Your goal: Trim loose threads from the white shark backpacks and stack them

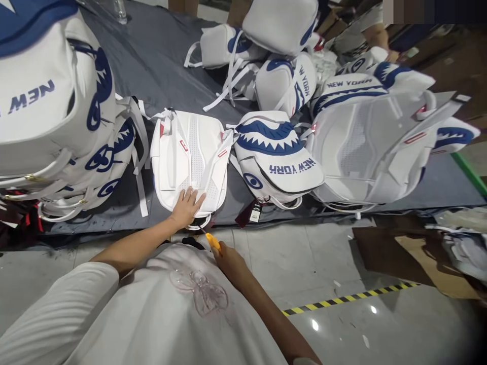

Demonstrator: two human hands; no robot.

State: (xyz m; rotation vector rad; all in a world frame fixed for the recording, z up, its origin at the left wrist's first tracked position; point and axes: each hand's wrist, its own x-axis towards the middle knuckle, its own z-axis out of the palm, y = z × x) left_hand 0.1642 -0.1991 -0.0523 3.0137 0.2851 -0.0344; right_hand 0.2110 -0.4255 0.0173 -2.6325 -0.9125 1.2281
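Observation:
A white backpack [192,157] lies with its straps and padded back facing up, its top handle [201,223] toward me at the table's near edge. My left hand [187,207] presses flat on its near end, fingers spread. My right hand [230,263] is closed round a yellow-handled tool [213,243] with a thin metal shaft. The shaft points at the handle area; whether its tip touches the bag I cannot tell. Just right of this bag sits a white and blue backpack [279,157] with shark teeth, an eye and lettering, and a dark hang tag [249,213] on it.
Stacked backpacks [49,111] rise at the left. More backpacks lie at the right, including a large one [365,152], and smaller bags [281,25] are piled behind. A grey cloth [160,56] covers the table. Cardboard [411,258] and striped tape [350,298] are on the floor.

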